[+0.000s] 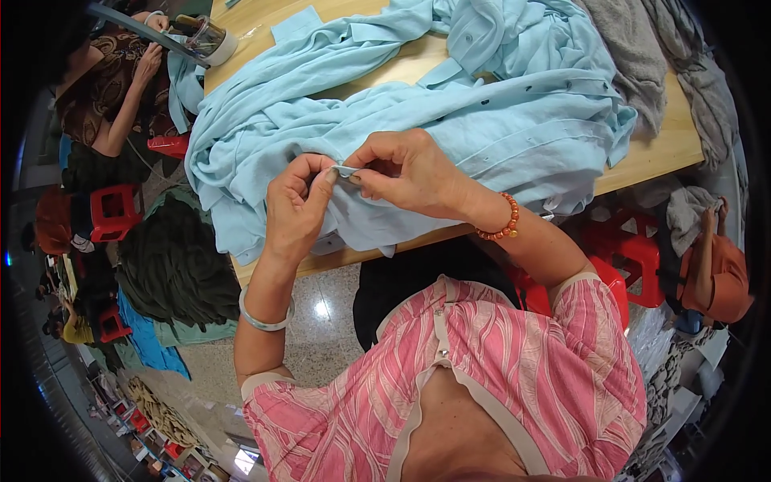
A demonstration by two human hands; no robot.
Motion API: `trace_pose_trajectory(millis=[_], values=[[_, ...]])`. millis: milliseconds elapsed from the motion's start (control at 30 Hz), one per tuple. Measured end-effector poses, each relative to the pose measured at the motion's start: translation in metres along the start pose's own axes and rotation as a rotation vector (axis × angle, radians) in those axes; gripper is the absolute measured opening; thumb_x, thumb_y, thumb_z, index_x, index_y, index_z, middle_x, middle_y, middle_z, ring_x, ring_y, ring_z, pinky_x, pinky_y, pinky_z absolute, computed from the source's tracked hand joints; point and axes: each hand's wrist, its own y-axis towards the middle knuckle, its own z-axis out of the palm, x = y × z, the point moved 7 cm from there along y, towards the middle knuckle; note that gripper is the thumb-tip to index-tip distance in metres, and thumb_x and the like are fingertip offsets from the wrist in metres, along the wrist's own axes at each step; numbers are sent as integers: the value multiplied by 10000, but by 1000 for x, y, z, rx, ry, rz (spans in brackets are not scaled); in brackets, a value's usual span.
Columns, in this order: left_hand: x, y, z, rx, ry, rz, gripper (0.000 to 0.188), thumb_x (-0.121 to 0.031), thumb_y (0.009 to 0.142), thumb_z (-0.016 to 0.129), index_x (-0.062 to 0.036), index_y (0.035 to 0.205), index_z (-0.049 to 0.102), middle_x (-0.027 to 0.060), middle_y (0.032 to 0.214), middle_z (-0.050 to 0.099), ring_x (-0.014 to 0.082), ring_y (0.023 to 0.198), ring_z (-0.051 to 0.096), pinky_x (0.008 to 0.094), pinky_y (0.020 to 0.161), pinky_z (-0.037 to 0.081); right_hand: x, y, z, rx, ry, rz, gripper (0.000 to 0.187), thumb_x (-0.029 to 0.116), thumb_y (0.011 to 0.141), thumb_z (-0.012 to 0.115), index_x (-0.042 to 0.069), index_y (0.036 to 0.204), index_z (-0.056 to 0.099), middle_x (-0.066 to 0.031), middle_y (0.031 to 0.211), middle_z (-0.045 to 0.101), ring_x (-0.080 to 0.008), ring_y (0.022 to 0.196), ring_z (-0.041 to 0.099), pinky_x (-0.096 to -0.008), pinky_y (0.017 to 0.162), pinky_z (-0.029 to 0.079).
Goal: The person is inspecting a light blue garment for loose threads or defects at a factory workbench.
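Leaning in, I see both bare hands meet at the near side of the light-blue cloth (265, 136), which lies heaped across the wooden table (673, 154). The left hand (293, 210) and the right hand (426, 181) each have thumb and forefinger nearly together, pinching a small raised fold (345, 171) of it. It looks soft, limp and light at any one spot, though the whole heap would likely drag; I'd guess it isn't slippery, but it could stretch, so a close pinch right at an edge or seam seems the best hold. The fingertips cover most of that fold, so exactly what sits between them I can't tell. Nor can I make out whether the heap is one garment or several; its far end is cut off at the top.
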Motion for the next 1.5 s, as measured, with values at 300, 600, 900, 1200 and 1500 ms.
trace_pose_trajectory(millis=[300,600,900,1200,1500], values=[[0,0,0,29,6,4,90,-80,913,567,7,920,588,-41,817,569,20,731,456,167,637,372,-4,3,-1,32,49,82,115,3,840,614,-60,930,651,-63,781,665,-80,681,628,-209,629,528],[0,0,3,45,-4,7,91,-84,914,570,4,924,590,-51,813,557,18,720,437,165,623,358,-8,9,-1,177,166,132,130,42,826,650,-45,922,660,-54,768,652,-88,646,614,-213,601,516],[-3,-1,-19,88,-242,-130,106,-116,926,573,-16,957,591,-39,863,585,16,781,496,165,716,399,8,-6,-33,299,-214,177,212,143,835,671,-47,928,661,-13,755,629,-42,720,524,-210,649,442],[-56,-15,2,-113,555,256,199,-11,818,613,-15,1012,567,67,959,593,168,888,550,262,796,425,6,-32,-45,274,-177,339,227,193,897,576,-13,951,655,10,596,552,-45,521,476,-222,476,372],[-63,-1,58,227,737,334,340,-70,725,702,-53,1050,605,81,973,585,251,984,513,355,898,339,2,-31,-40,262,-97,241,216,203,906,564,-2,914,632,1,655,567,-48,577,510,-212,532,418]])
